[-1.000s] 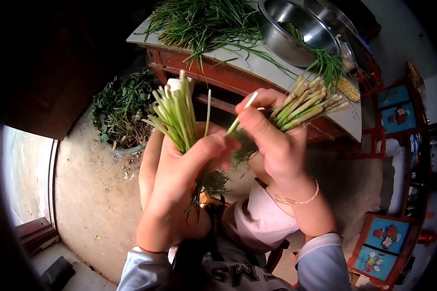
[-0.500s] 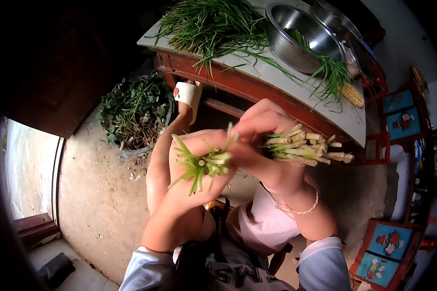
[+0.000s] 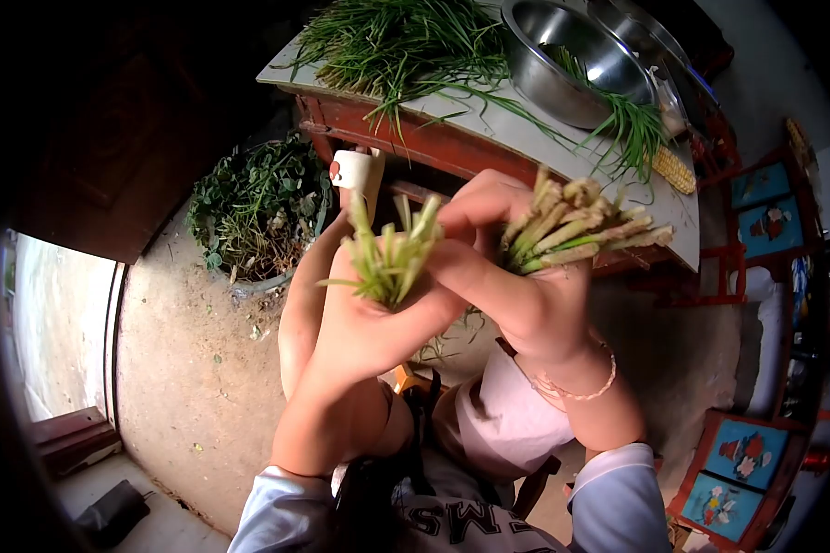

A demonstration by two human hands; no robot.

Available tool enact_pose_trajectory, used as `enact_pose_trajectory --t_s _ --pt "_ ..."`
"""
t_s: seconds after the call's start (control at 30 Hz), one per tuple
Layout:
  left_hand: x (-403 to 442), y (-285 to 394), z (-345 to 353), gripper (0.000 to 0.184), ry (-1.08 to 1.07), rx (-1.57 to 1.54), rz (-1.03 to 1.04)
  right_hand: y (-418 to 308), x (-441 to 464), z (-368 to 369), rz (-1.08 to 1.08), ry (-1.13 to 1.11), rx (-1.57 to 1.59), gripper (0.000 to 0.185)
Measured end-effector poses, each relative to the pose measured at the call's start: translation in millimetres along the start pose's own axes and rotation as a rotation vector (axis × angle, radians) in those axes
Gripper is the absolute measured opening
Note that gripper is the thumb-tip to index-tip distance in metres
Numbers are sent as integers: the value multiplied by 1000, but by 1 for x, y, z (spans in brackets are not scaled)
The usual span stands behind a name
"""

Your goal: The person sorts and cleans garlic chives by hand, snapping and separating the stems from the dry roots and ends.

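My left hand [image 3: 360, 336] is closed round a bunch of chives [image 3: 392, 263], its pale green cut-looking ends sticking up out of the fist. Closed too, my right hand [image 3: 526, 309] holds a second bunch of chives [image 3: 576, 226] with brownish, dry-skinned stalk ends pointing up and right. The right thumb and fingers reach across against the left bunch; whether they pinch a stalk is hidden. Thin green leaves hang below the hands, mostly covered by them.
Ahead stands a table [image 3: 659, 207] bearing a heap of chives [image 3: 397, 46], a steel basin [image 3: 535, 64] and a corn cob [image 3: 675, 171]. On the floor at left sits a container of wilted greens [image 3: 258, 212]. A slippered foot [image 3: 355, 170] is beside the table leg.
Both bunches have tipped so their stalk ends point more upward. My right hand has shifted slightly up, its fingers still by the left bunch.
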State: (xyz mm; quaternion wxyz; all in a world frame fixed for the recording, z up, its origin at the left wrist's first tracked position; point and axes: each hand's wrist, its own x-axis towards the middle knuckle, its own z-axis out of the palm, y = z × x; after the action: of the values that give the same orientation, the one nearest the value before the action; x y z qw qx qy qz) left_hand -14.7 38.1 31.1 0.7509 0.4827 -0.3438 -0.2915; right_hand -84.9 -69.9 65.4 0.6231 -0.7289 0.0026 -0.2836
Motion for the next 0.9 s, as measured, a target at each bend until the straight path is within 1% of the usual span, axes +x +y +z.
enact_pose_trajectory --t_s 0.03,0.07,0.1,0.13,0.17,0.2,0.23,0.27,0.3,0.33,0.4,0.43,0.5,0.57,0.6,0.63,0.7,0.73,0.83,0.9 --pt "0 1 2 16 -2 2 -4 1 1 0 -24 5 -11 11" --pt "1 4 7 18 33 -66 -81 3 6 -2 -115 -71 -84 11" --pt "1 7 9 20 68 -134 -160 -2 7 -1 -111 -65 -80 11" --pt "3 6 10 17 86 -218 -171 -11 8 1 116 -38 61 13" --pt "4 7 7 20 66 -255 -258 -16 9 2 342 -13 203 16" --pt "6 2 3 25 51 -208 -204 -6 9 0 280 2 293 19" --pt "9 -6 -2 31 37 -164 -150 -6 10 -5 320 -51 343 28" --pt "12 -14 -9 39 -12 -199 -107 -3 11 -10 361 -37 409 32" --pt "13 -7 -5 38 55 -285 -119 -1 11 -15 403 -26 474 37" --pt "14 -6 -4 37 144 -351 -98 -1 12 -19 486 -57 533 46" --pt "13 -3 -7 35 294 -422 -97 5 10 -23 493 -76 557 47" --pt "13 -1 -7 34 390 -308 -72 8 8 -24 499 -95 580 47" --pt "10 3 -16 29 361 -141 -34 9 7 -24 525 -115 607 46" --pt "9 7 -7 20 408 -46 -80 8 6 -22 545 -148 616 44" --pt "9 15 0 14 449 17 -175 9 5 -21 549 -153 615 44" --pt "10 7 2 9 345 -82 -52 10 3 -20 566 -178 583 38" --pt "10 14 7 8 242 -129 -92 12 0 -19 601 -226 519 26" --pt "11 18 11 7 269 -170 -148 8 0 -13 589 -204 527 26" --pt "12 14 7 7 240 -117 -124 12 -2 -9 585 -203 476 26" --pt "14 16 5 7 250 -134 -151 10 -1 -9 604 -215 455 24"
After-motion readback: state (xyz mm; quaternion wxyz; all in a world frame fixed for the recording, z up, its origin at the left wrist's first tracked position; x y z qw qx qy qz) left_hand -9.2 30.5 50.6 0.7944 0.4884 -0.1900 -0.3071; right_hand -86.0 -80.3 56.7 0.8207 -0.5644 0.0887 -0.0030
